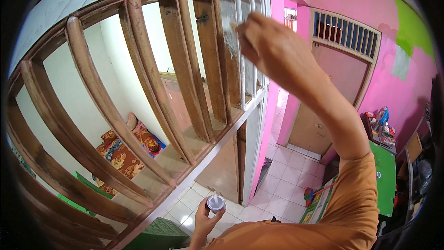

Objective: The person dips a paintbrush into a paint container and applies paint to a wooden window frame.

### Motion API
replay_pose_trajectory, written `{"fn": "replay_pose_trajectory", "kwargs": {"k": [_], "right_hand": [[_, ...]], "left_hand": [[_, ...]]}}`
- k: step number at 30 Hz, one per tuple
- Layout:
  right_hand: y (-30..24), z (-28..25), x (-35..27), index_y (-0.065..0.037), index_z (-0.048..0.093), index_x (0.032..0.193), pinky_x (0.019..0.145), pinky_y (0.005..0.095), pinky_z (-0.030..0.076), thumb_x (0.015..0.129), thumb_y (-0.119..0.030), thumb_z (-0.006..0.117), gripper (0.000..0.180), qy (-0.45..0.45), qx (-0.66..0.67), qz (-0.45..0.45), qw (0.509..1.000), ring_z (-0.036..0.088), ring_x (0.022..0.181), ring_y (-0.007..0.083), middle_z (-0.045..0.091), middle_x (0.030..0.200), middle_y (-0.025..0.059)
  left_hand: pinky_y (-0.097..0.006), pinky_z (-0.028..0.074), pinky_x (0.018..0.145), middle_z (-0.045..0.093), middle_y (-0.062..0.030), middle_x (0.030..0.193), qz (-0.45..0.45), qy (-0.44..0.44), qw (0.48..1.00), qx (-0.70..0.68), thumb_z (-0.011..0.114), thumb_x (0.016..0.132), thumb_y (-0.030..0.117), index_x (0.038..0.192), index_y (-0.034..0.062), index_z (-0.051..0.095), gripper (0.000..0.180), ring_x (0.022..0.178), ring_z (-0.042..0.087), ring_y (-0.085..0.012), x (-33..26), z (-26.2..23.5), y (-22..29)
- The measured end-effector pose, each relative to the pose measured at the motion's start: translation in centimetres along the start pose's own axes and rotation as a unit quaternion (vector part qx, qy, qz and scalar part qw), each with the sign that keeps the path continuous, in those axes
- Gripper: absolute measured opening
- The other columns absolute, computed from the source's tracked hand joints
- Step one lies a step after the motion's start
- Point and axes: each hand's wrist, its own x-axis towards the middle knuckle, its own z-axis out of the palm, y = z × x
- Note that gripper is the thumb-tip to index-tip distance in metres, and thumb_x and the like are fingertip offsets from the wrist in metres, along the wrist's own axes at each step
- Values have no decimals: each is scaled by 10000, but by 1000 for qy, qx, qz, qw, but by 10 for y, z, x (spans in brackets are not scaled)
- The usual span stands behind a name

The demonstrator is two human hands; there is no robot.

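My right hand point(266, 39) is raised at the right end of a row of upright slats. Its fingers are closed, and whatever they hold is hidden behind them. Beside it stands a slat point(230, 28) with white-grey paint over its upper part and brown wood below. Farther right, thin bars point(253, 76) are painted white. To the left the slats point(173, 55) are bare brown wood, with dark stains in places. Low in front of me, my left hand point(203, 222) is wrapped round a small round cup point(215, 209) with pale grey contents and a white streak inside.
A white ledge point(252, 106) runs under the slats. Behind them lies a patterned brown blanket point(122, 157). A brown door point(319, 106) is set in a pink wall point(351, 4). A green cabinet point(384, 176) and a cluttered shelf point(418, 157) stand at right; a green box point(159, 236) sits below.
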Motion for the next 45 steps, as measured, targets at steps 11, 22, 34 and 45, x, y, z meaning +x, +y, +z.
{"fn": "replay_pose_trajectory", "kwargs": {"k": [11, 22, 34, 45], "right_hand": [[-1, -16, 4, 59, 599, 957, 738, 456, 551, 898, -65, 673, 156, 35, 1, 31, 999, 664, 848, 352, 594, 924, 176], [-13, -13, -30, 47, 608, 1004, 647, 432, 540, 945, -72, 646, 138, -13, 16, 39, 999, 630, 734, 326, 558, 878, 141], [-20, -19, -50, -34, 665, 1232, 661, 361, 547, 963, -100, 692, 279, 8, 100, 126, 987, 682, 785, 222, 647, 936, 108], [-17, -18, -75, -85, 687, 1153, 673, 424, 550, 828, -58, 727, 329, -109, 82, 52, 989, 648, 794, 301, 557, 945, 125]], "left_hand": [[-340, 509, 1031, 604, -138, 1264, 3, 9, 1000, -10, 818, 830, -16, 1398, -68, 446, 681, 1181, 623, -211, -6, -6, -7], [-330, 507, 1026, 604, -131, 1260, -24, 16, 1000, 9, 823, 825, 7, 1384, -70, 473, 665, 1180, 617, -195, -6, -4, 9], [-328, 512, 1024, 602, -140, 1262, -29, 32, 999, -9, 822, 826, 7, 1394, -76, 459, 679, 1178, 621, -203, -12, -4, 1], [-323, 512, 1024, 602, -138, 1263, -33, 34, 999, -19, 814, 828, -4, 1391, -78, 457, 671, 1173, 623, -197, -10, -2, 0]]}}
